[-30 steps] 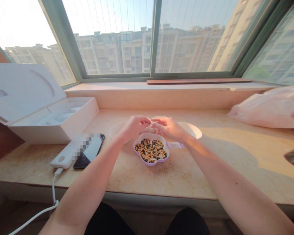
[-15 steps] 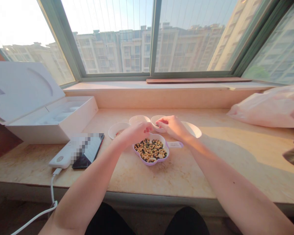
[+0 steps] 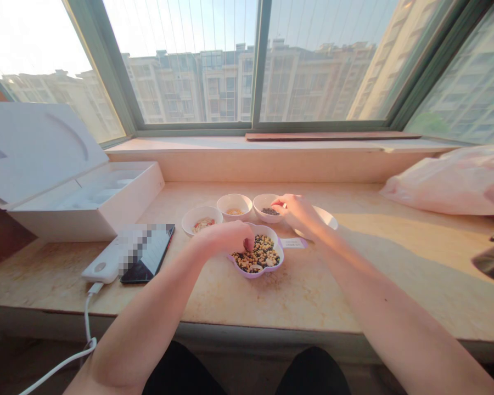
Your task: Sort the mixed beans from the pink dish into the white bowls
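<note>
A purple-rimmed, lobed bowl (image 3: 257, 273) holds mixed yellow and black beans with a few pale flat pieces. My left hand (image 3: 235, 237) reaches over its left side, fingertips bent together at the beans; whatever they pinch is too small to make out. My right hand (image 3: 296, 211) is at the right edge of a small white bowl (image 3: 265, 201) with dark beans in it. Its fingers are drawn together over those beans, and their contents are hidden. Two more white bowls stand to the left: one bowl (image 3: 234, 200) with yellowish bits, another bowl (image 3: 190, 220) with reddish and pale pieces.
Partly behind my right wrist is another white dish (image 3: 328, 217). A printed label (image 3: 293, 243) lies beside the lobed bowl. An open white box (image 3: 127, 192), a power bank (image 3: 107, 263) with cable and a phone (image 3: 150, 260) are left; a plastic bag (image 3: 453, 184) is right.
My left hand has come down and toward me from above the lobed bowl's far edge into its beans. My right hand has shifted slightly right, uncovering the dark beans in the small bowl.
</note>
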### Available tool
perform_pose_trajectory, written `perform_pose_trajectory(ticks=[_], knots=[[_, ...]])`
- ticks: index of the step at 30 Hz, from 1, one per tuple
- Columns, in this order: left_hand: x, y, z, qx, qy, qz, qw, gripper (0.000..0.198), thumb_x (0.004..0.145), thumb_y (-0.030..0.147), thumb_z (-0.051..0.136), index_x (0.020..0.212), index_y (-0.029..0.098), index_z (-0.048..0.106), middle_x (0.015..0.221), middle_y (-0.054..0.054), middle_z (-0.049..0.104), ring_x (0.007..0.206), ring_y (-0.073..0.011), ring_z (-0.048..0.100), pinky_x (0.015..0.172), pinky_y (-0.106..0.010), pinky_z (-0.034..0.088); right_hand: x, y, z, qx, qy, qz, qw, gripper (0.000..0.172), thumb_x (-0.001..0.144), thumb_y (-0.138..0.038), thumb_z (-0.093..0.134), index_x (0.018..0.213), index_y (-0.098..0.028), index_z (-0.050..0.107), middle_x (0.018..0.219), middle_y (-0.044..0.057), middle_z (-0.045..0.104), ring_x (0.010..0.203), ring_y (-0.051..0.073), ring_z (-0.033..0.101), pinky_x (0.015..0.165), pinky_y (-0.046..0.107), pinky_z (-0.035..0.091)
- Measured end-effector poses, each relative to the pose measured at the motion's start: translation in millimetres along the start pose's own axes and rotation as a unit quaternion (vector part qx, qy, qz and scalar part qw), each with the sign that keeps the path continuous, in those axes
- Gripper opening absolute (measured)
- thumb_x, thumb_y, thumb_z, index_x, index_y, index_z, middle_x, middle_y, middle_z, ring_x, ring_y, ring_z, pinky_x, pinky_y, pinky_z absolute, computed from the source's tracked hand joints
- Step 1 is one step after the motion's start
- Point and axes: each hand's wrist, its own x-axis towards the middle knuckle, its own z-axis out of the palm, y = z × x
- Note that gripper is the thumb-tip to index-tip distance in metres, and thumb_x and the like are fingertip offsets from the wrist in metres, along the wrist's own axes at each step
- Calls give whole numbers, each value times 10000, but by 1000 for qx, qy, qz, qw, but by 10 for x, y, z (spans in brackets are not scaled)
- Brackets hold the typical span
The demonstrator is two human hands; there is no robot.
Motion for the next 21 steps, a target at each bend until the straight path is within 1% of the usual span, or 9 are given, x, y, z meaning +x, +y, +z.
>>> perform_pose_trajectory(ticks=[2,4,7,10,13,15,17,19,21], knots=[[11,-8,20,-10,9,5,1000,230,685,62,561,609,204,725,669,-15,711,606,-153,578,597,-281,385,1,14,9,-1,-3,2,1000,242,944,-267,575,963,-208,809,1021,97,785,966,249,696,832,338,496],[12,-12,31,-31,23,4,999,212,678,72,573,615,211,720,675,-8,711,610,-150,572,591,-273,381,-1,16,12,2,0,9,1000,249,944,-261,573,1001,-209,809,1066,104,783,1014,260,695,859,349,503],[-8,-2,24,-45,42,10,998,210,680,91,582,692,225,742,709,-3,720,644,-148,575,607,-253,403,-1,14,9,5,3,24,1000,244,932,-263,598,1052,-201,801,1128,112,773,1060,270,689,891,363,507],[-33,8,-1,-22,52,13,998,228,702,77,576,757,221,744,724,-10,711,658,-148,572,630,-248,418,0,14,2,5,6,31,999,241,929,-292,609,1049,-199,796,1139,109,767,1066,274,685,895,366,505],[-29,-14,-22,-15,78,6,997,279,749,56,563,867,226,750,835,-19,740,720,-151,600,673,-243,435,-13,-12,-28,4,9,21,1000,247,934,-308,596,1028,-192,793,1125,107,768,1060,277,681,886,366,500],[0,-56,-34,-34,122,-1,992,303,788,47,547,933,221,747,922,-27,751,795,-160,629,727,-248,460,-37,-66,-75,7,10,11,1000,241,937,-298,586,996,-187,792,1094,106,773,1023,271,687,866,359,498],[42,-118,-45,-55,183,-16,981,292,815,42,540,956,204,737,969,-34,747,855,-170,645,774,-263,484,-75,-147,-144,14,0,2,1000,225,935,-293,593,954,-192,793,1019,94,782,943,255,695,831,349,498],[84,-194,-59,-60,245,-27,967,251,837,49,546,942,189,726,989,-43,738,892,-179,646,812,-282,494,-126,-239,-218,37,-47,-25,998,199,919,-315,630,957,-213,797,923,65,781,845,228,692,785,329,498],[119,-275,-70,-49,294,-35,954,205,856,73,561,926,180,722,1002,-56,735,921,-189,645,855,-302,496,-186,-323,-278,75,-119,-64,988,183,899,-347,667,932,-229,803,861,47,769,783,208,676,729,304,494]])
